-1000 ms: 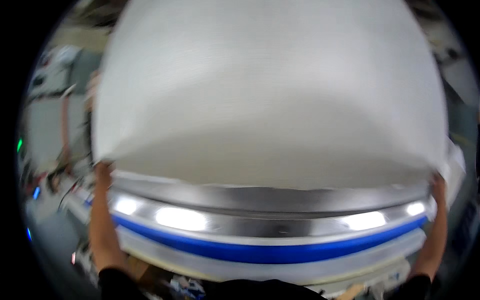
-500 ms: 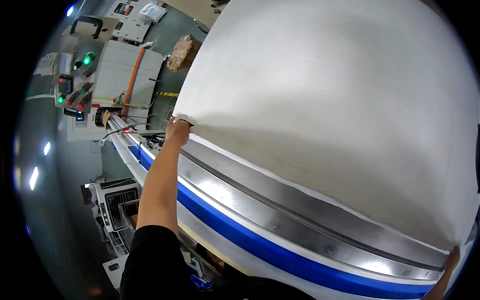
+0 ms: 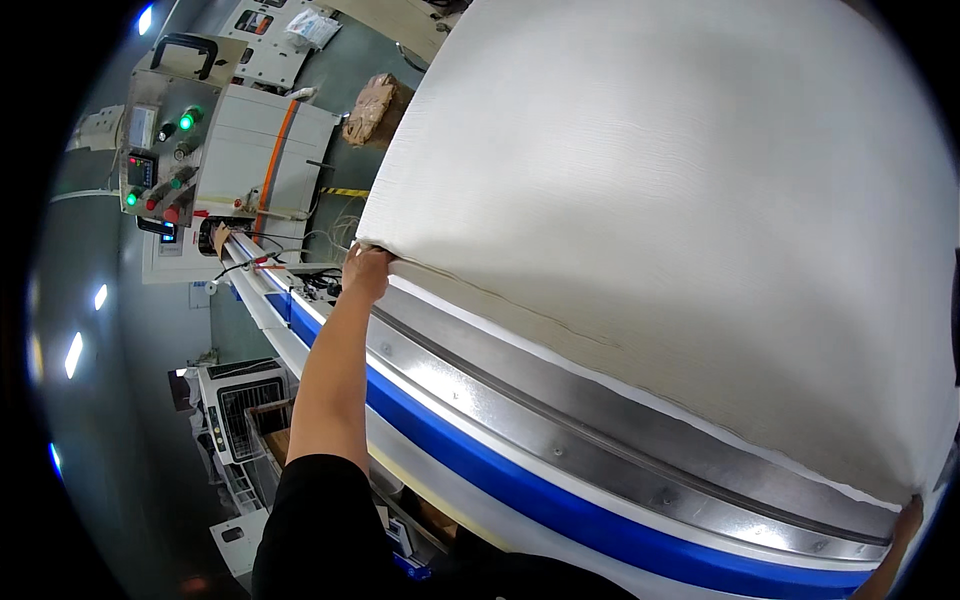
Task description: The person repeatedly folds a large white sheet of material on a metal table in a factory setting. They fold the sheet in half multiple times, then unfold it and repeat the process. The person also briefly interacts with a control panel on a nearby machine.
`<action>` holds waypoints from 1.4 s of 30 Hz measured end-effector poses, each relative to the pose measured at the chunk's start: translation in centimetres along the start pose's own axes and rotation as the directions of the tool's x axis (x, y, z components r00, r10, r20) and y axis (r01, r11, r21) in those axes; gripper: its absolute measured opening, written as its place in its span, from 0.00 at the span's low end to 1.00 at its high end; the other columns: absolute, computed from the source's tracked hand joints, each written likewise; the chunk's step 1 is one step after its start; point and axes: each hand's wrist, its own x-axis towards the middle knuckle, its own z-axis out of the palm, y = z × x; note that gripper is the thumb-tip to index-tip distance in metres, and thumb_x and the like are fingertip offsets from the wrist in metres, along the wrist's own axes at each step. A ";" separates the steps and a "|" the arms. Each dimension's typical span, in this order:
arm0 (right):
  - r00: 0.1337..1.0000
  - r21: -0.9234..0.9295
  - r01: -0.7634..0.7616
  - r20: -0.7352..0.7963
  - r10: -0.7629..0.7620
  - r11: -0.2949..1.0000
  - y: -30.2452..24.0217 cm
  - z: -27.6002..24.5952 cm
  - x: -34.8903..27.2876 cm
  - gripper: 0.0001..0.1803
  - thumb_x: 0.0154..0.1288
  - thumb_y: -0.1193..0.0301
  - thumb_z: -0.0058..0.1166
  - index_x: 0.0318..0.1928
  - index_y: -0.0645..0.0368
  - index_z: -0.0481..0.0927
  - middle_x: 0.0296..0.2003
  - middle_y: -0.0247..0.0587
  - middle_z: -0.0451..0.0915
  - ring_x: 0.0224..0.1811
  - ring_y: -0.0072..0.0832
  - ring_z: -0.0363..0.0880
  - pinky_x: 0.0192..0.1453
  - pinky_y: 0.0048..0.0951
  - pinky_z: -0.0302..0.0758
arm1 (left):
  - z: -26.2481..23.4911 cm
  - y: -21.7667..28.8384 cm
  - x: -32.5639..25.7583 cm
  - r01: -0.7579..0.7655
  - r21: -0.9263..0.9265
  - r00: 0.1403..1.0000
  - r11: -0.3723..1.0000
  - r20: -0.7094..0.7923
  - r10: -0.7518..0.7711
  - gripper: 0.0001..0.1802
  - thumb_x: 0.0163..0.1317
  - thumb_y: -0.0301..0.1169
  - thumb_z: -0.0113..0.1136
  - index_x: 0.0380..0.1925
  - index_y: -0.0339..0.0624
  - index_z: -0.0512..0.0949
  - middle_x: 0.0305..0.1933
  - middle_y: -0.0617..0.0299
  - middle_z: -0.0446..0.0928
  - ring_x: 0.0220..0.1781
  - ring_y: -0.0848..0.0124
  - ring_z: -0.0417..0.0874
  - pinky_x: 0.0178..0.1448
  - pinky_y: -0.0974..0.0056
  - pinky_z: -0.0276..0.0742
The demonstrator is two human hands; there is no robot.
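A broad white cloth-like sheet [image 3: 600,180] with fine crosswise wrinkles covers most of the right side. My left hand [image 3: 367,272] is closed on its near left corner, fingers curled under the edge. At the far right, my right hand [image 3: 908,518] grips the near right corner; its fingers are partly hidden and dim near the picture's rim. Between my hands the sheet's near edge runs slightly wavy, with a thin folded strip along the left part. Just below it lies a shiny metal strip [image 3: 560,452] with a dark groove, bordered by a blue band [image 3: 500,480].
To the left stands a control panel [image 3: 160,150] with lit green buttons and a black handle. Cables [image 3: 322,284] lie beside a long rail. A brown wrapped bundle [image 3: 378,110] sits on the floor beyond. Lower left is a white machine with a dark grille [image 3: 245,405].
The whole view has shifted slightly, moving the surroundings rightward. Along the sheet's near left edge a folded strip shows more plainly. Both hands keep their hold on the corners.
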 end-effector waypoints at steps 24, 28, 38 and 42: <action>0.974 -0.026 0.035 0.226 -0.029 0.999 -0.1 -17.5 -13.5 0.16 0.55 0.78 0.49 0.45 0.55 0.80 0.40 0.49 0.80 0.46 0.48 0.76 0.50 0.43 0.72 | -6.4 -11.8 -12.7 -0.301 0.087 0.942 0.950 0.185 0.281 0.15 0.54 0.24 0.51 0.40 0.52 0.81 0.45 0.59 0.80 0.48 0.59 0.79 0.68 0.47 0.58; 0.918 -0.109 0.146 0.385 -0.094 0.983 -3.2 -14.7 -17.0 0.14 0.54 0.76 0.50 0.41 0.52 0.82 0.36 0.44 0.81 0.42 0.44 0.78 0.49 0.42 0.72 | -0.1 -10.4 -16.4 -0.404 0.150 0.858 0.903 0.404 0.317 0.18 0.52 0.26 0.51 0.41 0.57 0.82 0.44 0.60 0.81 0.50 0.61 0.79 0.67 0.50 0.61; 0.742 -0.278 0.353 0.665 -0.085 0.893 -6.0 -7.4 -20.9 0.10 0.59 0.71 0.46 0.35 0.52 0.82 0.36 0.40 0.81 0.42 0.38 0.79 0.48 0.41 0.72 | 6.6 -4.8 -17.3 -0.543 0.260 0.620 0.798 0.765 0.173 0.12 0.53 0.26 0.54 0.36 0.47 0.83 0.46 0.57 0.81 0.50 0.61 0.80 0.53 0.58 0.74; 0.762 -0.352 0.389 0.643 -0.082 0.851 -4.9 -4.2 -20.7 0.08 0.58 0.71 0.49 0.30 0.54 0.83 0.35 0.42 0.81 0.42 0.39 0.79 0.47 0.41 0.74 | 9.2 -5.3 -16.4 -0.570 0.214 0.547 0.793 0.819 0.172 0.12 0.52 0.28 0.57 0.36 0.47 0.83 0.45 0.55 0.81 0.50 0.58 0.80 0.50 0.55 0.77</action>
